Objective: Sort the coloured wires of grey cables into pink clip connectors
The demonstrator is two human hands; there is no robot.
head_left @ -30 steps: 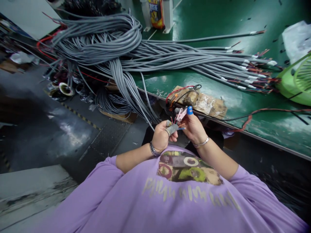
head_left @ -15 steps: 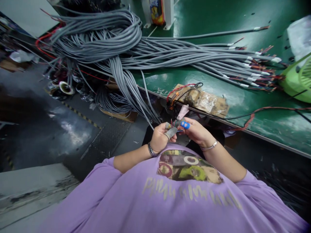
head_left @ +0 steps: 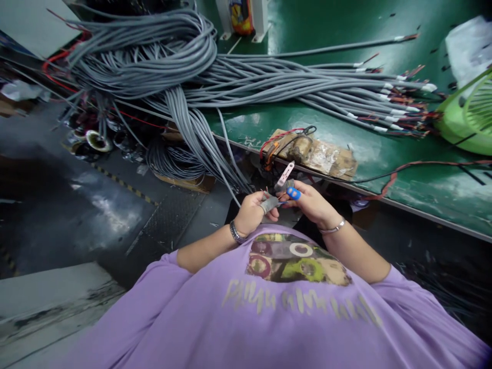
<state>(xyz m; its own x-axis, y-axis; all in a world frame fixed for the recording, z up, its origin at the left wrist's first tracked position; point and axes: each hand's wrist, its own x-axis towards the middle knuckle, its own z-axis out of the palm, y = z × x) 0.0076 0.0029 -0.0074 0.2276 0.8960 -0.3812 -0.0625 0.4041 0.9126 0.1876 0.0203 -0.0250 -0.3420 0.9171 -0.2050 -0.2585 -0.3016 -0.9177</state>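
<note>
We saw L hand (head_left: 249,214) pinching thin wires (head_left: 283,197) in front of the bench (head_left: 423,189), & R hand (head_left: 313,205) gripping a pink tool (head_left: 285,175), its blue-capped thumb (head_left: 293,193), raised a sec ago, now dropped to the wire ends, so both hands apparently worked 'em.

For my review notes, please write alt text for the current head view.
A person's left hand pinches thin reddish and blue wires, and the right hand, wearing a bright-blue finger cover, is at their ends beside a slim pale-pink object. Beyond, round grey cables lie bundled on a glossy green tabletop.
</note>
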